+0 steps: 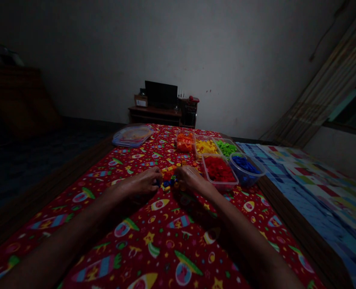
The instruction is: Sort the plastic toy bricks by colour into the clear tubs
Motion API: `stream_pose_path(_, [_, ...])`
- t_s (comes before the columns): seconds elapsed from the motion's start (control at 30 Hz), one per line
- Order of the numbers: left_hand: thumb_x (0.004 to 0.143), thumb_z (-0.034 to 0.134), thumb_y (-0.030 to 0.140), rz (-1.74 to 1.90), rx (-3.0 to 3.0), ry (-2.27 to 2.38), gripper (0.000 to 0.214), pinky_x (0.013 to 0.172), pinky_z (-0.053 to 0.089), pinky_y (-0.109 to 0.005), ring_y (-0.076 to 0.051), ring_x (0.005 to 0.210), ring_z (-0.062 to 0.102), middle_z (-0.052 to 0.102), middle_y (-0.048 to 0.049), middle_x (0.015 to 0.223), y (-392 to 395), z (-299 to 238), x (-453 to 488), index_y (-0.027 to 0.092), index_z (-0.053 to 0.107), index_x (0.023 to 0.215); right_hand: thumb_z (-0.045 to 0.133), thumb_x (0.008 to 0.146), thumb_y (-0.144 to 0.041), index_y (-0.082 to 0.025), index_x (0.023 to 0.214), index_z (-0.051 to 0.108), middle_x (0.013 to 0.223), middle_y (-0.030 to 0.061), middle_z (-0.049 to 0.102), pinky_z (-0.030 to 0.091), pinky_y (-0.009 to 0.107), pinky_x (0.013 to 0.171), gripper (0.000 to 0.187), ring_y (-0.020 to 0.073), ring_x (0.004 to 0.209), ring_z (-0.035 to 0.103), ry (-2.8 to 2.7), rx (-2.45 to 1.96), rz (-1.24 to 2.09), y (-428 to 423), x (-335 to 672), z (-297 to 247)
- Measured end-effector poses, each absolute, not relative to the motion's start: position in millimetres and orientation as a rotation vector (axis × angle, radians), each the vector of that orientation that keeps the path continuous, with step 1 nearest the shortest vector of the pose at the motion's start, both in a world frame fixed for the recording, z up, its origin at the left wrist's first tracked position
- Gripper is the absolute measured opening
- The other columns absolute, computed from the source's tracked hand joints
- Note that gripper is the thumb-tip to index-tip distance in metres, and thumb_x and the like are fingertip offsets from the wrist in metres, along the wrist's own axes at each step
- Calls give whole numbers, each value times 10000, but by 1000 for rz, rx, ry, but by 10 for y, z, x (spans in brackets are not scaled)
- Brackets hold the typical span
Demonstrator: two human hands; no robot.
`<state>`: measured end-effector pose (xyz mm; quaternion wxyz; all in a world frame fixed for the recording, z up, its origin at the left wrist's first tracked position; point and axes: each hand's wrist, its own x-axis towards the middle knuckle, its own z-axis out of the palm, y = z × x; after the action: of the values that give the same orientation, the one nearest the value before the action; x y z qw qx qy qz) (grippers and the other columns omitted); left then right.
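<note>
A small pile of toy building bricks [168, 175] in orange, yellow, blue and green lies on the red patterned cloth, between my two hands. At its left edge, my left hand [147, 180] is closed, with fingers curled inward. Something dark blue shows at those fingertips, too dim to name. My right hand [190, 177] is closed too, bent down over the pile's right side. Its fingertips point at the bricks, and whatever they grip is hidden. Just right of that hand stands a clear tub of red bricks [220, 182].
Beyond are tubs of orange [185, 143], yellow [206, 147] and green pieces [226, 148]. A round tub of blue pieces [246, 170] stands at right. Clear lids [132, 136] lie at the far left. A bed [304, 180] adjoins on the right; a monitor [161, 94] stands behind.
</note>
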<state>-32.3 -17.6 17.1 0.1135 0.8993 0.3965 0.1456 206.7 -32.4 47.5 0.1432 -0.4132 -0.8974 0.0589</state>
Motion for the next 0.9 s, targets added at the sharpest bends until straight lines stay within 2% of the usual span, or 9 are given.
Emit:
stream_pose_path(0.17, [813,516,239,439,2674,1139,165,764,476,-260,-166,829,570,587,-50,949,-149,199,-261,185,656,882,563,831,-142,-127,930,642,814,67,621,337,270,642,128,165,719,506,-2643,-1244,85,-275,1979,358])
stream_pose_path(0.3, [831,489,186,555,2654,1028,235,835,492,-293,-178,900,596,636,-76,1013,-197,99,-96,187,660,993,515,871,-151,-138,959,622,912,100,623,372,289,740,139,193,845,524,-2608,-1142,-96,-288,1994,146])
stream_pose_path(0.37, [823,462,144,616,2619,987,258,819,503,-293,-175,881,608,654,-84,1012,-240,48,-26,179,657,988,502,887,-151,-161,956,607,942,96,617,383,297,786,126,195,887,521,-2581,-1046,-121,-292,1998,71])
stream_pose_path(0.5, [842,432,163,583,2561,1071,230,698,506,-269,-162,725,607,669,-68,856,-324,46,-2,169,659,876,561,883,-215,-182,936,597,931,80,614,400,293,773,72,189,869,518,-2604,-980,-77,-301,1958,13])
stream_pose_path(0.6, [821,477,187,568,2572,1149,197,710,496,-268,-169,743,609,671,-59,847,-332,138,-58,170,664,881,585,858,-183,-162,932,605,916,80,618,392,270,752,80,173,850,524,-2580,-1021,-11,-305,1924,50])
stream_pose_path(0.73, [793,554,258,590,2528,1217,168,768,494,-288,-190,822,629,694,-46,889,-261,319,-102,182,679,876,515,864,-182,-147,844,601,801,49,614,377,245,661,95,146,736,527,-2370,-1155,298,-273,1893,185])
stream_pose_path(0.9, [773,584,307,835,2425,1282,234,783,510,-309,-204,854,651,703,-48,964,-281,414,15,189,656,961,428,901,-356,-168,766,567,647,3,571,389,204,532,270,113,564,509,-1823,-1183,1179,-231,1783,253])
